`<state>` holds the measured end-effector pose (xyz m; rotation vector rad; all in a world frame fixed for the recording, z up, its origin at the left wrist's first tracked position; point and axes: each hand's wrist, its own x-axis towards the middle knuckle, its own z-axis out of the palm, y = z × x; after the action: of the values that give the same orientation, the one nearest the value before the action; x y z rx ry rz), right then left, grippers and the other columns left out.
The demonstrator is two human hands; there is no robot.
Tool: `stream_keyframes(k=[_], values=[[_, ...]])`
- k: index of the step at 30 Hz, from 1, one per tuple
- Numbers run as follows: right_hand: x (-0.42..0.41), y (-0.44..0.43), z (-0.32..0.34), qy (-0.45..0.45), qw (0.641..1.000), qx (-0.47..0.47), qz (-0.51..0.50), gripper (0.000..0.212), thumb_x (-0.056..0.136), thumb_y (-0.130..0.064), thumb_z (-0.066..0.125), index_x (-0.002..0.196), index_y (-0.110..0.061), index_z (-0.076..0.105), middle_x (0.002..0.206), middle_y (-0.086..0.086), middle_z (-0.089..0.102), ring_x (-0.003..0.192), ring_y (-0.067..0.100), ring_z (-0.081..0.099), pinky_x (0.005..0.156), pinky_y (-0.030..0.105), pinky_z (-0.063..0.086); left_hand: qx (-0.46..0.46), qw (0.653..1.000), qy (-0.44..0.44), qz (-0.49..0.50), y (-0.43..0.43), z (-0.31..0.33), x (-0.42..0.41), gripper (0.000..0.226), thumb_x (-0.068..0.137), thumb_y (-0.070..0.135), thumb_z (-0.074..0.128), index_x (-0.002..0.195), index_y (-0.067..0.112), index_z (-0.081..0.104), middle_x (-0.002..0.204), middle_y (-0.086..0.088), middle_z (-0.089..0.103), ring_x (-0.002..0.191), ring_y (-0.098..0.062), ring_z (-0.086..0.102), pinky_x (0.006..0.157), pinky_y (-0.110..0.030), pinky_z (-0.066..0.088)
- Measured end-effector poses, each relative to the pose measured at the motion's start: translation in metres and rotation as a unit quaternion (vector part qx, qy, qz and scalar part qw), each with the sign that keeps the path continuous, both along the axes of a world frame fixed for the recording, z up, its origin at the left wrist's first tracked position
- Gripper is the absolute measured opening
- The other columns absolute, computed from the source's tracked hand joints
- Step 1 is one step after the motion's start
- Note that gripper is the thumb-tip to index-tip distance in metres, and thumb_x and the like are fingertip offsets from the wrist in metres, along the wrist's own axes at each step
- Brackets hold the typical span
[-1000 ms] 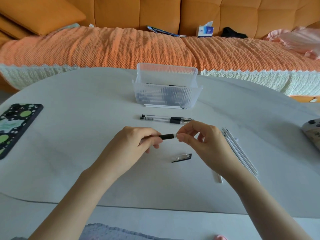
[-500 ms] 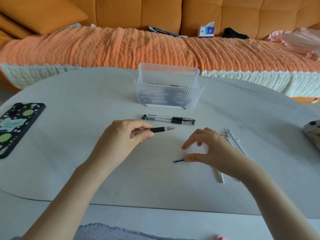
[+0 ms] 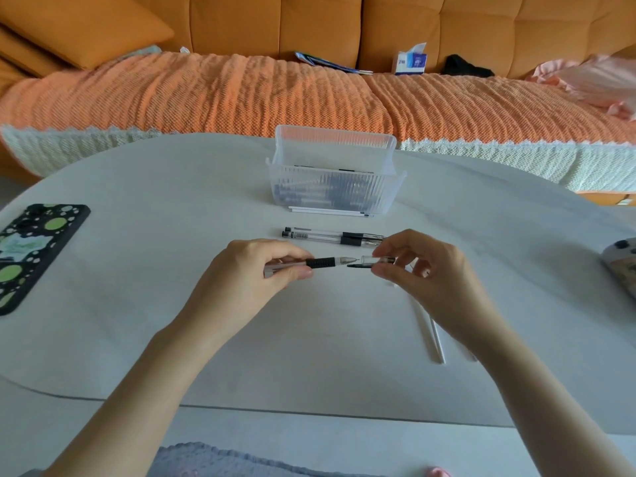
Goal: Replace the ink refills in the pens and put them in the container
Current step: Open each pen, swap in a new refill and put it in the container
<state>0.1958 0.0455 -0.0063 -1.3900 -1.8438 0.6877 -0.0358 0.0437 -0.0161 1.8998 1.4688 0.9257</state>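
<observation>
On the white table [image 3: 172,339], well in front of the ribbed clear plastic container [image 3: 335,187] and off to its right, loose white refill tubes [image 3: 434,339] are lying partly hidden under the right wrist. Further in, directly in front of the container, the left hand [image 3: 251,277] is gripping a pen [image 3: 320,262] with curled fingers and thumb, the black grip and metal tip pointing right. The right hand [image 3: 423,270] is pinching a clear pen cap [image 3: 377,260] between thumb and forefinger, the other fingers loosely spread; the cap's mouth is sitting just beside the tip, and whether the tip is inside is hard to tell. Closer to the container, two uncapped pens [image 3: 330,235] are lying side by side, and more white refills [image 3: 327,210] are resting against its front wall. Dark pens are showing inside it. Far left of the container a spotted phone [image 3: 31,253] is lying flat. Behind the container an orange sofa [image 3: 413,25] is carrying a tissue box [image 3: 411,62].
</observation>
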Motion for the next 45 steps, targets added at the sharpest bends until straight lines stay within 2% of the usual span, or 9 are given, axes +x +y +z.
stream_keyframes(k=[8, 13, 16, 22, 29, 33, 38, 42, 45], values=[[-0.01, -0.005, 0.004, -0.008, 1.0, -0.006, 0.017, 0.011, 0.077, -0.014, 0.073, 0.081, -0.022, 0.067, 0.07, -0.011, 0.063, 0.054, 0.002, 0.044, 0.055, 0.012, 0.033, -0.007, 1.0, 0.022, -0.019, -0.003, 0.0, 0.006, 0.011, 0.079, 0.026, 0.073, 0.085, 0.034, 0.073, 0.062, 0.032, 0.059, 0.066, 0.012, 0.056, 0.062, -0.007, 0.036], [-0.012, -0.005, -0.002, 0.003, 1.0, 0.001, 0.009, 0.017, 0.075, -0.015, 0.075, 0.077, -0.029, 0.066, 0.075, -0.012, 0.064, 0.054, 0.021, 0.039, 0.055, 0.015, 0.034, -0.009, 1.0, 0.011, -0.018, -0.003, -0.003, 0.008, 0.015, 0.079, 0.023, 0.073, 0.078, 0.038, 0.071, 0.068, 0.019, 0.067, 0.067, -0.002, 0.06, 0.067, -0.023, 0.047], [-0.015, -0.006, -0.004, 0.017, 1.0, 0.003, 0.002, 0.02, 0.074, -0.011, 0.075, 0.074, -0.028, 0.066, 0.074, -0.018, 0.063, 0.057, 0.009, 0.043, 0.057, 0.01, 0.035, -0.001, 1.0, 0.0, -0.012, -0.003, -0.004, 0.009, 0.014, 0.078, 0.02, 0.073, 0.075, 0.033, 0.072, 0.068, 0.005, 0.068, 0.063, -0.012, 0.059, 0.07, -0.032, 0.048], [-0.016, -0.008, -0.006, 0.057, 0.998, -0.011, -0.005, 0.017, 0.073, -0.006, 0.074, 0.075, -0.022, 0.069, 0.07, -0.013, 0.067, 0.065, 0.005, 0.056, 0.064, 0.008, 0.04, 0.014, 1.0, -0.001, -0.013, -0.004, -0.004, 0.012, 0.013, 0.08, 0.018, 0.071, 0.072, 0.029, 0.072, 0.063, -0.001, 0.065, 0.058, -0.02, 0.052, 0.063, -0.035, 0.043], [-0.018, -0.006, -0.008, 0.049, 0.999, -0.001, -0.007, 0.018, 0.074, -0.01, 0.075, 0.077, -0.026, 0.068, 0.07, -0.013, 0.067, 0.065, 0.006, 0.055, 0.063, 0.01, 0.041, -0.006, 1.0, 0.013, -0.019, -0.004, -0.002, 0.01, 0.012, 0.082, 0.024, 0.069, 0.075, 0.033, 0.071, 0.071, 0.013, 0.068, 0.064, -0.013, 0.059, 0.07, -0.034, 0.05], [-0.011, -0.001, -0.012, 0.02, 0.999, 0.022, -0.016, 0.027, 0.073, -0.018, 0.077, 0.095, -0.027, 0.065, 0.086, -0.014, 0.067, 0.072, 0.002, 0.058, 0.06, 0.013, 0.04, 0.012, 1.0, 0.028, -0.002, 0.001, -0.002, 0.008, 0.007, 0.08, 0.028, 0.072, 0.084, 0.034, 0.072, 0.075, 0.022, 0.068, 0.077, 0.005, 0.062, 0.075, -0.023, 0.049], [-0.001, 0.007, -0.018, -0.066, 0.995, 0.064, -0.041, 0.008, 0.08, -0.021, 0.071, 0.088, -0.024, 0.068, 0.08, -0.019, 0.06, 0.072, -0.006, 0.052, 0.063, 0.009, 0.035, 0.052, 0.998, 0.009, 0.03, 0.025, 0.015, 0.002, 0.016, 0.085, 0.019, 0.067, 0.1, 0.022, 0.072, 0.09, 0.012, 0.07, 0.083, 0.007, 0.061, 0.078, -0.009, 0.043], [-0.002, 0.008, -0.026, -0.134, 0.986, 0.1, -0.019, 0.003, 0.084, -0.022, 0.067, 0.084, -0.024, 0.069, 0.076, -0.024, 0.054, 0.077, 0.003, 0.053, 0.063, 0.023, 0.041, 0.072, 0.997, 0.03, 0.028, 0.063, 0.037, 0.005, 0.02, 0.086, 0.015, 0.065, 0.105, 0.018, 0.071, 0.091, 0.007, 0.068, 0.082, 0.001, 0.059, 0.072, 0.003, 0.036], [-0.002, 0.008, -0.027, -0.139, 0.984, 0.114, -0.013, 0.004, 0.085, -0.021, 0.066, 0.083, -0.023, 0.069, 0.079, -0.021, 0.056, 0.08, 0.009, 0.055, 0.063, 0.026, 0.044, 0.078, 0.995, 0.057, 0.019, 0.103, 0.047, 0.012, 0.02, 0.087, 0.015, 0.064, 0.106, 0.019, 0.07, 0.094, 0.007, 0.066, 0.086, -0.002, 0.057, 0.077, -0.007, 0.04]])
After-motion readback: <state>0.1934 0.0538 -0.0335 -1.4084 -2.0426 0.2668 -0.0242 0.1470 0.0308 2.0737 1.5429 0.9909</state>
